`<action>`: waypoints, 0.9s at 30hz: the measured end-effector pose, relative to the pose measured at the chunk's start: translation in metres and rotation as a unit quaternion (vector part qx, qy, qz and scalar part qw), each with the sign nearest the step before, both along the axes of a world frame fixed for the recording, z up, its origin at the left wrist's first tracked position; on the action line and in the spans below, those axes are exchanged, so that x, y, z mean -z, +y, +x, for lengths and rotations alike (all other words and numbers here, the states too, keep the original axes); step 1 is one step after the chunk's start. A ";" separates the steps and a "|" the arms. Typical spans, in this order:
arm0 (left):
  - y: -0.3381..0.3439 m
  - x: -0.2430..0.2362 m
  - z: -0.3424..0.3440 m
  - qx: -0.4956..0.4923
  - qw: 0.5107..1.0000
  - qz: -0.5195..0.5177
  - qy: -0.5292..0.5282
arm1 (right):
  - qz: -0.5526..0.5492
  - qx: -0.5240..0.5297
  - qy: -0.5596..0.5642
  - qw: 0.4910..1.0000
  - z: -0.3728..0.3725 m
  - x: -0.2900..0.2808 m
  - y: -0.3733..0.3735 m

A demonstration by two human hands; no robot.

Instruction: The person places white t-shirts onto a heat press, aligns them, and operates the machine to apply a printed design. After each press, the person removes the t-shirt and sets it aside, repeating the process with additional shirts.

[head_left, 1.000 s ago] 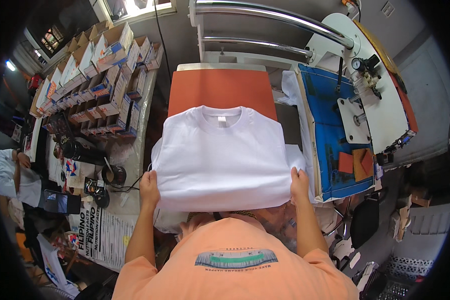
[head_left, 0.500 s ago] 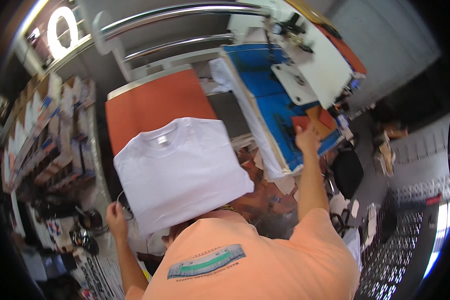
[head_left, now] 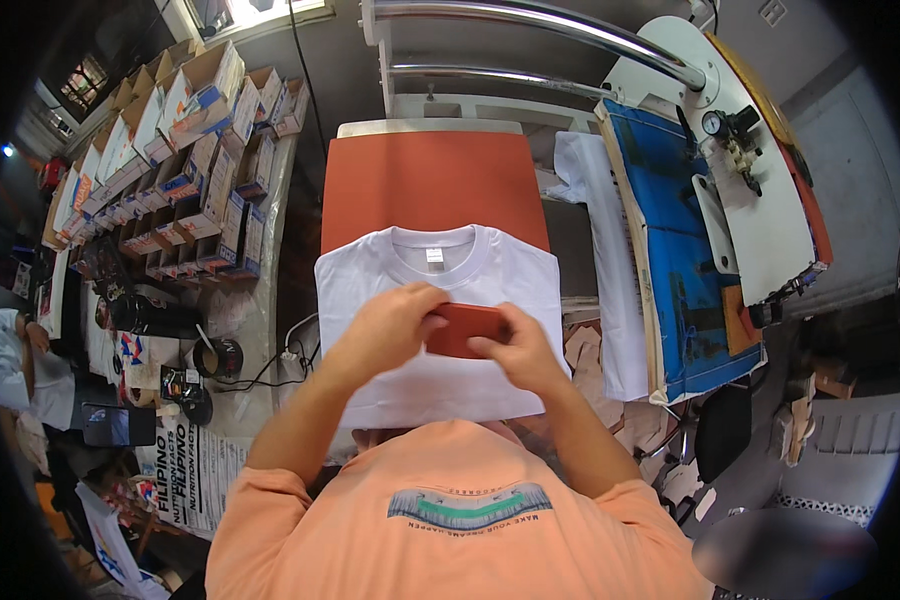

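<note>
Both my hands are over the chest of a white T-shirt (head_left: 430,385), which lies neckline away from me on an orange-red press pad (head_left: 430,185). Between them is a small flat red rectangular piece (head_left: 462,332). My left hand (head_left: 395,325) grips its left end, fingers curled over the top edge. At the other end, my right hand (head_left: 526,350) pinches it between thumb and fingers. Whether the piece touches the shirt, I cannot tell.
To the right is a blue-covered pad (head_left: 685,290) with a white garment (head_left: 615,280) along its side, under a white press head (head_left: 660,65). Chrome bars (head_left: 540,20) cross the far side. Open cardboard boxes (head_left: 205,170) and a dark mug (head_left: 218,357) crowd the left table.
My right hand has come from the blue pad to the middle above the shirt. My left hand has moved in from the shirt's left edge, and both now hold the red piece.
</note>
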State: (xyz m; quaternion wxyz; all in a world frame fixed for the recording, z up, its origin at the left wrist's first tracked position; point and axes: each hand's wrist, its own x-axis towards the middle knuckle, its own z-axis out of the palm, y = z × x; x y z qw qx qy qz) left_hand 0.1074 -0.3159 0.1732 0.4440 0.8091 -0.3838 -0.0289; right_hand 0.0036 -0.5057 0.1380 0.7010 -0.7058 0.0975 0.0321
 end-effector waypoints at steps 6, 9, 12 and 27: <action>0.038 0.034 0.108 -0.120 0.992 0.019 0.029 | -0.545 0.031 -0.264 0.795 0.123 0.059 -0.019; 0.014 0.045 0.151 -0.176 0.979 -0.091 0.044 | -0.594 -0.045 -0.211 0.775 0.150 0.059 -0.021; -0.015 0.074 0.174 -0.162 0.978 -0.097 0.092 | -0.596 -0.139 -0.117 0.782 0.158 0.041 -0.022; -0.011 0.069 0.136 0.042 0.981 0.183 0.051 | -0.497 -0.024 -0.180 0.848 0.151 0.068 -0.027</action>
